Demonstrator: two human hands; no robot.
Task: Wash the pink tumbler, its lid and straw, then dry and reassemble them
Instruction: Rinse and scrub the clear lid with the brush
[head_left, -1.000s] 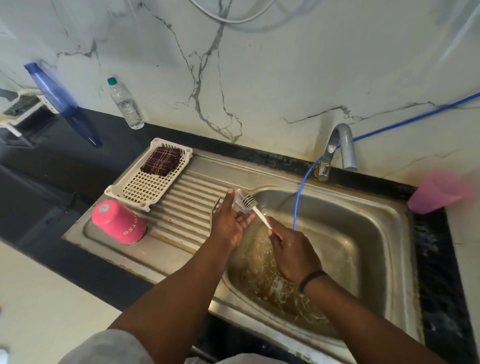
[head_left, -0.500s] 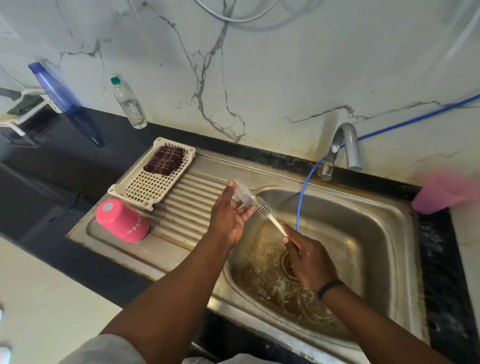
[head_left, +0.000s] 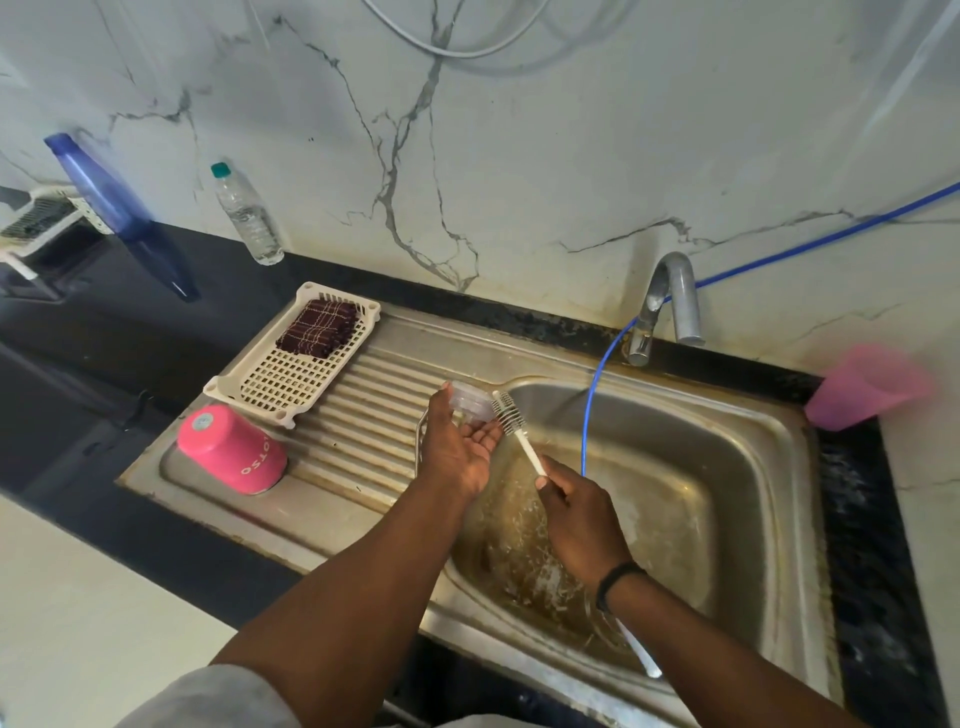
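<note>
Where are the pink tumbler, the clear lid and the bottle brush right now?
pink tumbler (head_left: 234, 451): head view, its side wall as it stands upside down on the drainboard.
clear lid (head_left: 470, 404): head view, its rim above the left hand's fingers.
bottle brush (head_left: 508, 413): head view, its bristle head.

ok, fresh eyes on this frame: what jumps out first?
The two hands over the sink basin: the left hand holds the clear lid, the right hand scrubs it with a white bottle brush. Next, the pink tumbler, upside down on the drainboard at left.
</note>
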